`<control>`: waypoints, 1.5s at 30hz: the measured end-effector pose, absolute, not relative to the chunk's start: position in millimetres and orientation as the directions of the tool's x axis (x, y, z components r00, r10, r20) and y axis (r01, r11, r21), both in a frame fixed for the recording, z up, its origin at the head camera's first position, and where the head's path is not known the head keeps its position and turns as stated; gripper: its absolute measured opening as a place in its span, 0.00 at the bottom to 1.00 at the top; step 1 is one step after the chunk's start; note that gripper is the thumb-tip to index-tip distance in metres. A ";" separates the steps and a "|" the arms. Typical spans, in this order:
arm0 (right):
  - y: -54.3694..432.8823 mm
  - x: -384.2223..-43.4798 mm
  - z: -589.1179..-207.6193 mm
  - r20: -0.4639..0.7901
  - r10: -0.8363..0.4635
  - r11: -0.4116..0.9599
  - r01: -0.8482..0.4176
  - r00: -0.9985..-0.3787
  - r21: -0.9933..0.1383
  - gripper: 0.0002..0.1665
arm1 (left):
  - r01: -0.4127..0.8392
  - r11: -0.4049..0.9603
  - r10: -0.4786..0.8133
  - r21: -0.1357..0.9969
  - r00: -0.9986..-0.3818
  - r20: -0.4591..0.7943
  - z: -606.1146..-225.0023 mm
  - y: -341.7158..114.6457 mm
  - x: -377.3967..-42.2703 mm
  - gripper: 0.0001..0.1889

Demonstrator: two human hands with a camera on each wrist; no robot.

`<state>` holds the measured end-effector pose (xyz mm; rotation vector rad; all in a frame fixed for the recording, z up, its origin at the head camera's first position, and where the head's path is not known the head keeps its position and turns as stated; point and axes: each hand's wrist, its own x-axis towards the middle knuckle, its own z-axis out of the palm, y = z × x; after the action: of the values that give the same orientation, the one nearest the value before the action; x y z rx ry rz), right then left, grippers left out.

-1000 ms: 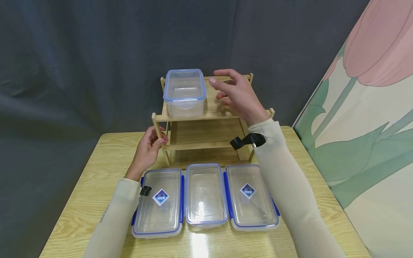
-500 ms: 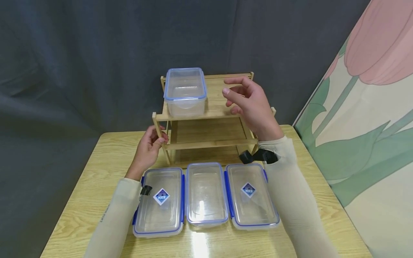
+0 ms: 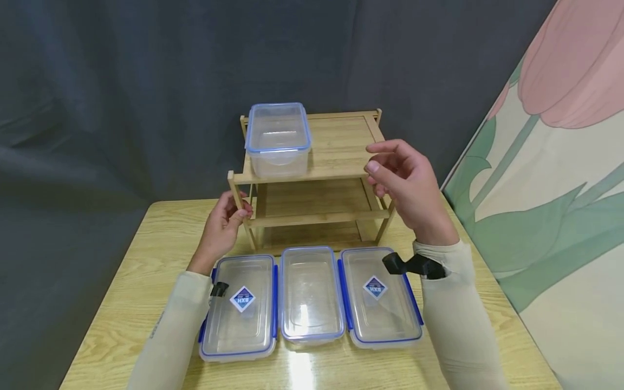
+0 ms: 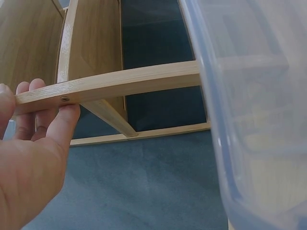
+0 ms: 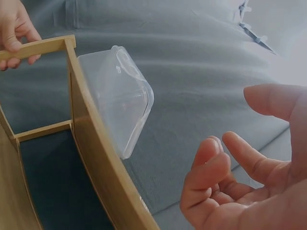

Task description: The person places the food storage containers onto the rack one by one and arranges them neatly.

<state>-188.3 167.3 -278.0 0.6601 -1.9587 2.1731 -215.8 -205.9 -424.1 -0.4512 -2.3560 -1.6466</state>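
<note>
A wooden three-tier rack [image 3: 322, 219] stands at the back of the table. My left hand [image 3: 221, 230] grips its front left post [image 4: 129, 82], thumb on one side and fingers round the other. On the top shelf's left half sits a clear plastic box [image 3: 280, 162] with a blue rim, also seen in the right wrist view as a clear box [image 5: 115, 96]. My right hand [image 3: 409, 187] hovers off the rack's right front corner, holding nothing, its fingers loosely bent and thumb apart from them.
Three clear boxes line the table before the rack: a left lidded box [image 3: 239, 330], a middle box [image 3: 312, 287] and a right lidded box [image 3: 390, 319]. Behind hangs a dark curtain [image 3: 195, 81]; a tulip-patterned panel [image 3: 536, 206] stands at the right.
My right hand has moved away from the box on the top shelf, rightward and toward me, past the rack's edge. The left hand stays on the post.
</note>
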 end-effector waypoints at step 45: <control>263.0 -146.0 -409.3 0.208 -0.171 0.462 -0.265 -0.963 -0.846 0.17 | 0.377 0.295 0.121 0.878 -0.926 0.357 -428.3 -208.0 -215.7 0.15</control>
<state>-146.0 263.0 -409.3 0.3893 -2.6050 1.5330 -215.7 -208.0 -428.3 -0.4584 -2.3391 -1.6817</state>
